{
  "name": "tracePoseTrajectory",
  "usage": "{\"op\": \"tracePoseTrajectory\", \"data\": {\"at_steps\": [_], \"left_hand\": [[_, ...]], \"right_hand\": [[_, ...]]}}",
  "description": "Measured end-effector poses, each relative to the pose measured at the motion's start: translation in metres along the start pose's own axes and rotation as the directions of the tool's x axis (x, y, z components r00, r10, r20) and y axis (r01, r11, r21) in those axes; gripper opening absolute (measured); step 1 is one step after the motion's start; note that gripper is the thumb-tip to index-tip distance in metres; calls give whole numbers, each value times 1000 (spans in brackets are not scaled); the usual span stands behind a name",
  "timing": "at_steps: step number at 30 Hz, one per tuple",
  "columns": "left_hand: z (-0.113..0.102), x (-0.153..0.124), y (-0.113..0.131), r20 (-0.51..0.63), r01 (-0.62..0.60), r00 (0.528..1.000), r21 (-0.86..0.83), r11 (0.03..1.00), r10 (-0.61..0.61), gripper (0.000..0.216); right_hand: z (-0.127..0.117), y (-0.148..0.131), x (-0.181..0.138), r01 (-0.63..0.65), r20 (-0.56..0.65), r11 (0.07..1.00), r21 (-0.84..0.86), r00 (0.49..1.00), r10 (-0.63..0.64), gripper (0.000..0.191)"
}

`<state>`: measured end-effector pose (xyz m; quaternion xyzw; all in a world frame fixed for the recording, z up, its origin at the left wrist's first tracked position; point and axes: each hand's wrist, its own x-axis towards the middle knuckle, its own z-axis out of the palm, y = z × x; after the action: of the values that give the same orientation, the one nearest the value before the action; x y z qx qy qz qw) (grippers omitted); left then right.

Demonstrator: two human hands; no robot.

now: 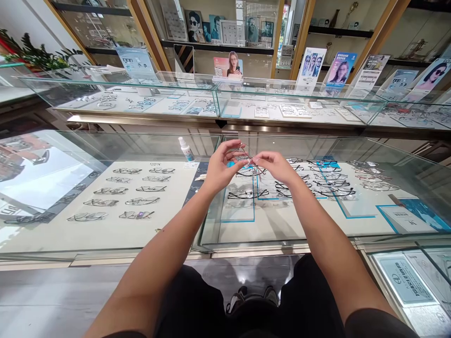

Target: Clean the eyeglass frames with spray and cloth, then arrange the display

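Above the glass counter, a thin-framed pair of eyeglasses point(251, 161) is held up between both hands. My left hand point(222, 165) has its thumb and fingers closed around one side of the frame. The other side is pinched by my right hand point(274, 165), thumb against fingertips. Fine wire parts of the frame blend with the displayed glasses behind, so its exact shape is hard to make out. Below the hands, rows of dark-rimmed glasses point(248, 194) lie under the glass.
A white spray bottle point(186, 149) stands at the counter's far side, left of my hands. More glasses point(140, 201) lie in the left showcase. Behind runs a second glass showcase point(148, 86) with upright advertising cards point(312, 70) on top. Framed certificates point(401, 279) lie at lower right.
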<state>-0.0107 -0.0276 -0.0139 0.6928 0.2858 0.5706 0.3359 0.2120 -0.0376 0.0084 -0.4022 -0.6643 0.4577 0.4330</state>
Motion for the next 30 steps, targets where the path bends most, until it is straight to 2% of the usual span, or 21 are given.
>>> {"op": "tracePoseTrajectory", "data": {"at_steps": [6,9,10,12,14,15,17,19,21,24,30], "left_hand": [[-3,1,-4,33,26,999,-89,996,-23,69],[-2,2,-4,42,19,999,-69,997,-16,69],[-1,1,-2,12,3,1000,-33,999,-3,71],[2,-1,2,-136,-26,990,101,995,40,71],[6,-4,9,-310,-11,946,252,968,92,58],[8,-6,13,-354,19,931,290,957,88,46],[13,-10,20,-316,104,949,264,959,-15,34],[18,-11,25,-189,215,965,177,960,-181,39],[21,-12,28,-108,307,949,102,946,-296,42],[23,-10,28,-95,381,921,16,925,-378,43],[20,-9,20,-124,440,889,-35,897,-441,41]], "right_hand": [[-2,-1,0,-21,-6,994,104,1000,21,39],[-2,1,1,-38,-4,987,154,999,39,41],[-2,3,2,-38,-21,986,161,999,42,42],[-1,6,4,-26,-73,987,156,997,38,43],[1,9,6,-5,-130,992,125,991,21,43],[3,10,6,13,-164,995,95,987,3,42],[10,11,4,60,-242,998,-9,969,-61,36],[18,9,0,111,-311,979,-170,937,-160,28],[27,6,-5,156,-326,929,-335,906,-269,20],[37,5,-10,202,-292,850,-487,879,-376,13],[43,11,-10,233,-211,761,-606,875,-437,9]]}}
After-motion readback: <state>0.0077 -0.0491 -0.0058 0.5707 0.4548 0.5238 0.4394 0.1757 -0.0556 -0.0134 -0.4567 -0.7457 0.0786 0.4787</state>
